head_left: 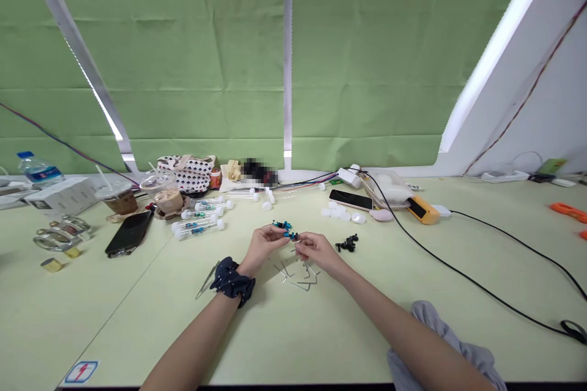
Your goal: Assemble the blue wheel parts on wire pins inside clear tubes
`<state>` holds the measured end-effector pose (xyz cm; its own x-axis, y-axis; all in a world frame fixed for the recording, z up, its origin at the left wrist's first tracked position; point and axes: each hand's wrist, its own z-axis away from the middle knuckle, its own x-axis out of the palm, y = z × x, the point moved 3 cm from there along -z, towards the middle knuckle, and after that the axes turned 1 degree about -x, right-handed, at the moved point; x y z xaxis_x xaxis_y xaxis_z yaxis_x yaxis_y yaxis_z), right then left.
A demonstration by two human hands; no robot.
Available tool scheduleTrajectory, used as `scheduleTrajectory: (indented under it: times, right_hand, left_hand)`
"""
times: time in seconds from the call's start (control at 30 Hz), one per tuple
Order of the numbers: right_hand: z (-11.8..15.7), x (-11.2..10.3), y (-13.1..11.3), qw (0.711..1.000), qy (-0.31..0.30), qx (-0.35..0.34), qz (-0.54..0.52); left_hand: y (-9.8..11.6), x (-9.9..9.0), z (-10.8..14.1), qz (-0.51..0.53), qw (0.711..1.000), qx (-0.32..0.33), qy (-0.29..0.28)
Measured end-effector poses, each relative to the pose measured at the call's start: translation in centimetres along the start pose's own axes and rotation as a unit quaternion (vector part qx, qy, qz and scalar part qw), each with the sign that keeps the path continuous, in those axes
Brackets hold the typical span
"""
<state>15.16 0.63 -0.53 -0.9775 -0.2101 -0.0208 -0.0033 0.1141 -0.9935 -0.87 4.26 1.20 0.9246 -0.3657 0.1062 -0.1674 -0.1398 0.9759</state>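
Observation:
My left hand, with a dark dotted scrunchie on its wrist, is closed in a pinch on a small blue-and-black part. From the other side, the fingertips of my right hand pinch the black end of this part. Just behind my left fingertips are more small blue pieces; whether they lie on the table or are held I cannot tell. Several L-shaped hex keys lie below my hands. Right of my right hand is a cluster of small black parts.
Clear tubes with white caps lie at left behind, near drink cups and a black phone. White discs, another phone and a yellow device are at right. A black cable crosses the table. Metal tweezers lie beside my left wrist.

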Motion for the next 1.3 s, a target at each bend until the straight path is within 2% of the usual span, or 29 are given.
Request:
scheduleTrajectory:
  times: [0.1,0.33,0.6,0.73,0.93,1.13,1.3]
  right_hand:
    - [0.3,0.4,-0.5,1.0,-0.017,-0.01,0.003]
    - [0.4,-0.1,-1.4,0.999,0.003,-0.054,0.0]
    - [0.1,0.0,-0.2,1.0,-0.001,-0.017,0.01]
    - [0.5,0.6,-0.7,0.999,-0.022,-0.026,0.007]
    - [0.5,0.0,-1.7,0.997,0.019,-0.07,-0.001]
    - [0.0,-0.1,-0.6,0.998,0.035,-0.041,0.019]
    - [-0.2,0.8,0.2,1.0,0.006,-0.019,0.007]
  left_hand:
    - [0.2,-0.2,0.0,-0.002,1.0,0.003,0.012]
    - [0.0,-0.4,0.0,0.004,1.0,-0.001,0.009]
    - [0.1,-0.1,0.0,0.004,1.0,-0.002,0.001]
    - [0.1,-0.4,-0.1,0.005,1.0,0.002,0.013]
    - [0.2,-0.3,0.0,0.005,1.0,-0.003,0.004]
    - [0.2,0.1,0.0,-0.002,1.0,0.002,-0.005]
    - [0.4,0.1,0.0,-0.001,1.0,0.001,-0.003]
